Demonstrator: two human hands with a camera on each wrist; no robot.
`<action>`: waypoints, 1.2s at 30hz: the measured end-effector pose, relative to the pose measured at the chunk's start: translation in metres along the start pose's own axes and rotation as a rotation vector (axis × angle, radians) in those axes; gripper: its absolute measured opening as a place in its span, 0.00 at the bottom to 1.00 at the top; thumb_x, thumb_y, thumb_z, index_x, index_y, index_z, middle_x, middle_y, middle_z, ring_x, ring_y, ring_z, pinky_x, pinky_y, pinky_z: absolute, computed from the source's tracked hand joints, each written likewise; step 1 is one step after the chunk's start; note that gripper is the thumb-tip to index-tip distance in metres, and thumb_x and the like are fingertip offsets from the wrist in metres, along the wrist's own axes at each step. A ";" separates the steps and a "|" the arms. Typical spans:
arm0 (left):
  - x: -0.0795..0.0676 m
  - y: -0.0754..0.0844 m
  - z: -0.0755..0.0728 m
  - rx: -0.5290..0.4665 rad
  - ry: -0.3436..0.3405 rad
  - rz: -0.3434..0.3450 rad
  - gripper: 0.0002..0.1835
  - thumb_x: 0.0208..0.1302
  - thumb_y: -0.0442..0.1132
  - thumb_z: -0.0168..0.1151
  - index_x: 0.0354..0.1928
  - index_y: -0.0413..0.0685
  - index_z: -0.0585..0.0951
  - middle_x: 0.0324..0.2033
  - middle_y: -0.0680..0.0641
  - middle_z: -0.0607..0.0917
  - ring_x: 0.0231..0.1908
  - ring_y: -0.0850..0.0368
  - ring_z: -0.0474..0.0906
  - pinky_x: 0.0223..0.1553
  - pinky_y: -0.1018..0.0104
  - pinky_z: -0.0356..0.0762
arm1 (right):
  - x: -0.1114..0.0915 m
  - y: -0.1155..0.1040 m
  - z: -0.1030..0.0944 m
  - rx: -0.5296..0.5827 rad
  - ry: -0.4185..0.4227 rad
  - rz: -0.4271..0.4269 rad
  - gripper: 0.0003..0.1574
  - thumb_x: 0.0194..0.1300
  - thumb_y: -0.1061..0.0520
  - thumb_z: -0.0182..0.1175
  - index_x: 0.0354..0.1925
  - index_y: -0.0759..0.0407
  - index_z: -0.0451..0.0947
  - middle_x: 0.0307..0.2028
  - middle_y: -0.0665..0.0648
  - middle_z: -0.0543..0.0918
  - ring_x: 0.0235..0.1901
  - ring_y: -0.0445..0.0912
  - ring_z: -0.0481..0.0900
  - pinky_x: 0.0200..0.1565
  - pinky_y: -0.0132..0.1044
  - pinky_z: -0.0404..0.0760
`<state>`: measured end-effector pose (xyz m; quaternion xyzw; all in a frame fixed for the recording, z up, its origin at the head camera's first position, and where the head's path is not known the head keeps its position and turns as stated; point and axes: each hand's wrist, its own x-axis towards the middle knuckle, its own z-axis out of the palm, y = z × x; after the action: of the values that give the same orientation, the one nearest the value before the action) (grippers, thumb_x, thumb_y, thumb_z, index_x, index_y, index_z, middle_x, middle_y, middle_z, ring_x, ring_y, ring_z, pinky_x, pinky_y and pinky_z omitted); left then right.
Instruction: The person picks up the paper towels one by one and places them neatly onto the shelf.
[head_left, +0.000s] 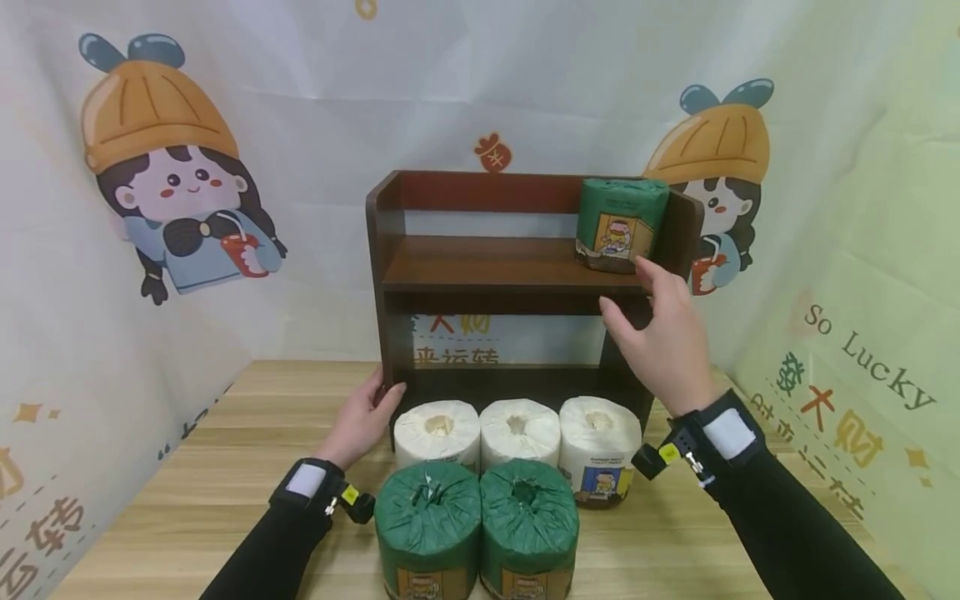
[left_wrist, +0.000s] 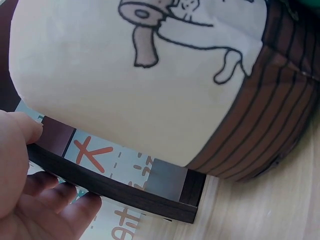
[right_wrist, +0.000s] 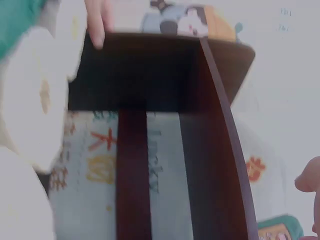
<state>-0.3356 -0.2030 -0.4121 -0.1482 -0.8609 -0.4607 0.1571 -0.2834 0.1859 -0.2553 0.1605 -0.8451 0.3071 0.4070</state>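
Observation:
A dark brown two-tier shelf (head_left: 480,262) stands on the table. My left hand (head_left: 367,421) grips its left side panel low down, thumb on one face and fingers on the other, as the left wrist view shows. On the upper tier, at the right end, stands a green-wrapped toilet roll (head_left: 618,221). Just in front of that roll's lower right, my right hand (head_left: 667,342) is raised with thumb and fingers spread apart and nothing between them. Its thumb (right_wrist: 309,180) shows at the right edge of the right wrist view.
Three white-wrapped toilet rolls (head_left: 519,429) stand in a row before the lower tier. Closer to me are two green-wrapped rolls (head_left: 427,508), side by side on the wooden table (head_left: 300,400). A printed cloth (head_left: 322,167) hangs behind and along both sides.

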 end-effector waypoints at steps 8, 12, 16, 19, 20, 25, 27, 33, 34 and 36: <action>-0.001 0.001 -0.001 -0.001 0.000 0.000 0.29 0.78 0.51 0.50 0.76 0.59 0.59 0.65 0.40 0.71 0.59 0.46 0.68 0.57 0.44 0.71 | -0.054 -0.008 0.001 0.134 -0.155 -0.098 0.38 0.63 0.54 0.69 0.66 0.65 0.68 0.60 0.61 0.73 0.55 0.51 0.71 0.52 0.56 0.77; 0.000 -0.001 -0.001 -0.003 0.002 0.004 0.28 0.78 0.50 0.50 0.76 0.60 0.59 0.65 0.40 0.70 0.60 0.46 0.68 0.58 0.43 0.71 | -0.080 -0.009 0.003 0.232 -0.279 -0.052 0.38 0.64 0.52 0.69 0.66 0.61 0.67 0.61 0.56 0.72 0.57 0.46 0.70 0.54 0.54 0.77; -0.001 0.000 -0.001 -0.001 -0.003 -0.010 0.29 0.78 0.51 0.50 0.76 0.60 0.59 0.65 0.41 0.70 0.60 0.46 0.67 0.57 0.42 0.71 | -0.102 -0.010 0.007 0.310 -0.364 -0.030 0.37 0.64 0.51 0.69 0.67 0.56 0.67 0.62 0.50 0.71 0.57 0.43 0.69 0.54 0.53 0.77; -0.001 0.001 -0.001 0.000 -0.006 -0.014 0.29 0.78 0.51 0.50 0.76 0.60 0.58 0.65 0.41 0.70 0.60 0.45 0.67 0.58 0.42 0.70 | -0.117 -0.010 0.010 0.364 -0.415 -0.049 0.37 0.64 0.51 0.69 0.67 0.52 0.66 0.62 0.48 0.70 0.57 0.43 0.70 0.52 0.53 0.79; -0.001 0.000 -0.001 -0.001 -0.006 -0.012 0.29 0.78 0.51 0.50 0.76 0.60 0.58 0.66 0.41 0.70 0.60 0.45 0.67 0.58 0.42 0.70 | -0.122 -0.010 0.011 0.386 -0.436 -0.052 0.37 0.64 0.52 0.69 0.67 0.50 0.65 0.63 0.47 0.70 0.57 0.43 0.70 0.52 0.53 0.79; 0.000 0.002 -0.001 -0.009 -0.002 -0.008 0.29 0.78 0.50 0.50 0.76 0.59 0.58 0.65 0.41 0.70 0.60 0.46 0.67 0.59 0.43 0.70 | -0.143 -0.010 0.016 0.449 -0.545 -0.026 0.45 0.62 0.48 0.71 0.70 0.44 0.59 0.66 0.48 0.66 0.60 0.46 0.67 0.54 0.54 0.76; 0.000 0.003 -0.001 -0.009 -0.001 -0.009 0.29 0.78 0.50 0.50 0.76 0.59 0.58 0.65 0.42 0.70 0.60 0.46 0.67 0.59 0.43 0.70 | -0.150 -0.010 0.017 0.453 -0.590 -0.003 0.50 0.60 0.45 0.73 0.72 0.45 0.56 0.67 0.50 0.64 0.62 0.47 0.65 0.56 0.53 0.75; 0.000 0.002 -0.001 -0.013 -0.005 -0.011 0.29 0.78 0.48 0.50 0.76 0.57 0.57 0.66 0.41 0.69 0.61 0.46 0.66 0.59 0.43 0.70 | -0.166 -0.004 0.027 0.469 -0.674 0.011 0.64 0.53 0.39 0.76 0.74 0.55 0.50 0.67 0.54 0.64 0.63 0.48 0.64 0.58 0.53 0.73; 0.000 0.001 -0.001 -0.014 -0.005 -0.012 0.29 0.78 0.48 0.50 0.76 0.57 0.57 0.66 0.41 0.68 0.61 0.46 0.66 0.59 0.43 0.70 | -0.168 -0.003 0.029 0.475 -0.680 0.007 0.65 0.52 0.39 0.76 0.75 0.56 0.50 0.67 0.54 0.64 0.62 0.48 0.64 0.58 0.52 0.73; 0.000 0.001 -0.001 -0.018 -0.006 -0.011 0.30 0.78 0.48 0.50 0.76 0.56 0.57 0.67 0.40 0.68 0.61 0.45 0.66 0.58 0.43 0.70 | -0.173 -0.001 0.032 0.466 -0.689 0.010 0.66 0.51 0.38 0.76 0.75 0.56 0.49 0.67 0.51 0.63 0.62 0.46 0.63 0.59 0.50 0.73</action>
<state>-0.3348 -0.2029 -0.4111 -0.1460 -0.8581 -0.4687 0.1506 -0.1956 0.1680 -0.4063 0.3376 -0.8405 0.4205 0.0516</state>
